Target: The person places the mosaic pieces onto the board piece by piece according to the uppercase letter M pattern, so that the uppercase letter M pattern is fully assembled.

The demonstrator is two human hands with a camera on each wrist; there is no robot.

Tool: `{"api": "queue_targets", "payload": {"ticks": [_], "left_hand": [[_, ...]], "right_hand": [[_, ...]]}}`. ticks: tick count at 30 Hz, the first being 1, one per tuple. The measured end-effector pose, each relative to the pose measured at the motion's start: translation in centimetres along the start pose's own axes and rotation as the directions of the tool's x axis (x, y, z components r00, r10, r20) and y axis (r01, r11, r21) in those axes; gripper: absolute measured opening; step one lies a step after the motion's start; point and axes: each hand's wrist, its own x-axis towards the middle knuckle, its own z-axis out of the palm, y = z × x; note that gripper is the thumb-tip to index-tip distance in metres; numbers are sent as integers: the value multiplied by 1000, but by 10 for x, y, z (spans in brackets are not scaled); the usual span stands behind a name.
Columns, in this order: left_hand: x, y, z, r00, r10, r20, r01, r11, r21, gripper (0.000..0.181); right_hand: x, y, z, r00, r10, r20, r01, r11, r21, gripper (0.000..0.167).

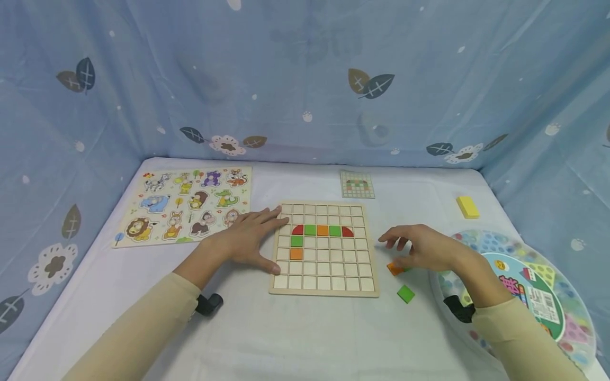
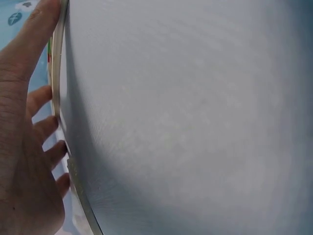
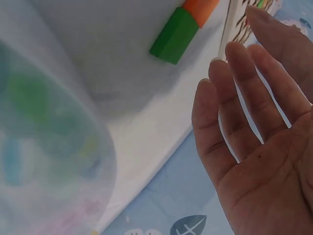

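A wooden grid board lies on the white table, with red, green and orange pieces forming a row and a short column. At its left edge rests my left hand, thumb and fingers spread; the left wrist view shows the hand along the board's side. My right hand hovers right of the board with loosely bent fingers and holds nothing. Below it are an orange tile and a partly hidden green tile. Another green tile lies closer to me.
A small pattern card lies behind the board. To the left is an animal puzzle board. A yellow block sits at the back right. Under my right forearm lies a round, clear package with a printed label. Blue patterned cloth surrounds the table.
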Motion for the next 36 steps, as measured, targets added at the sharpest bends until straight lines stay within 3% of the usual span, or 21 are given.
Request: {"api": "queue_targets", "payload": {"ticks": [9, 21, 36], "left_hand": [[0, -3, 2, 1000, 3, -5, -3, 1000, 8, 122], [2, -4, 3, 1000, 9, 0, -9, 1000, -1, 123], [2, -3, 3, 1000, 24, -5, -24, 1000, -12, 122]], "right_hand": [[-2, 9, 0, 998, 68, -5, -68, 998, -7, 56], [-8, 20, 4, 984, 178, 30, -179, 984, 26, 55], [-9, 27, 7, 988, 157, 12, -157, 988, -6, 49]]}}
